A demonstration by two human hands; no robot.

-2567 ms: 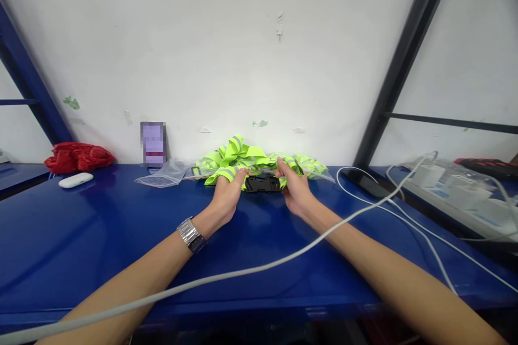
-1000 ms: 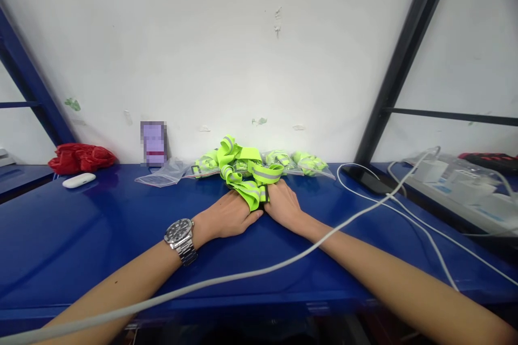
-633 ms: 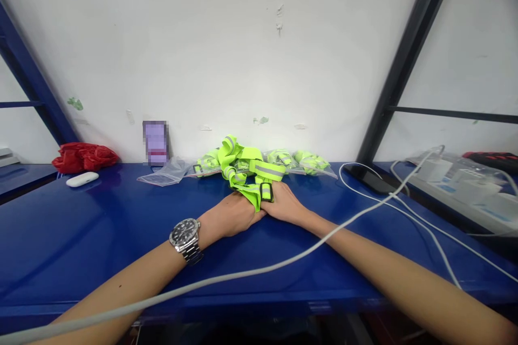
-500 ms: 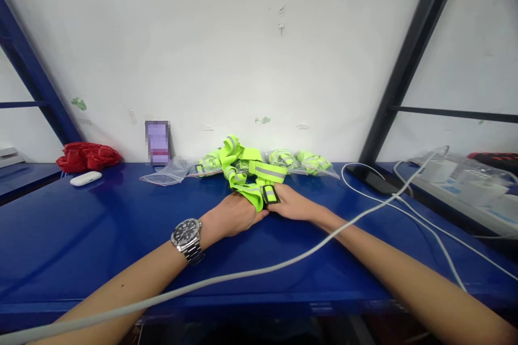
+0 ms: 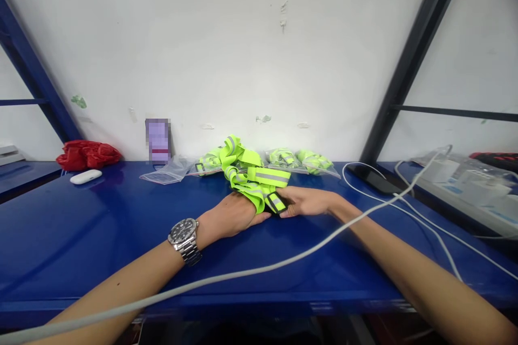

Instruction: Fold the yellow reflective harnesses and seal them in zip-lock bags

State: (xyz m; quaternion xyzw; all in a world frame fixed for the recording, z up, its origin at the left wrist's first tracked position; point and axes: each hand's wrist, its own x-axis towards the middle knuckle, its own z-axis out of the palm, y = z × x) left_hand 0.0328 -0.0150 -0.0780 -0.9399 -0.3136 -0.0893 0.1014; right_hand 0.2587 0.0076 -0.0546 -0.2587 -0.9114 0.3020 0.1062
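A bundle of neon yellow-green reflective straps (image 5: 269, 176) with grey stripes is heaped over my hands at the middle of the blue table. My left hand (image 5: 234, 213), with a metal watch at the wrist, is closed on the straps from the left, its fingers partly under them. On the right, my right hand (image 5: 305, 201) grips the straps beside a black rectangular buckle (image 5: 277, 202). Behind the bundle lie clear bags of similar straps (image 5: 313, 161). An opened-out clear plastic bag (image 5: 168, 171) rests to the left of them.
A white cable (image 5: 259, 270) crosses in front of both forearms. At the left are a red cloth bundle (image 5: 89, 154), a white case (image 5: 86, 177) and an upright phone (image 5: 158, 141). A dark phone (image 5: 372, 179) and white boxes (image 5: 481, 186) are at the right.
My right hand has moved slightly right, and the buckle beside it has shifted right and tilted. My left hand has hardly moved and keeps its hold.
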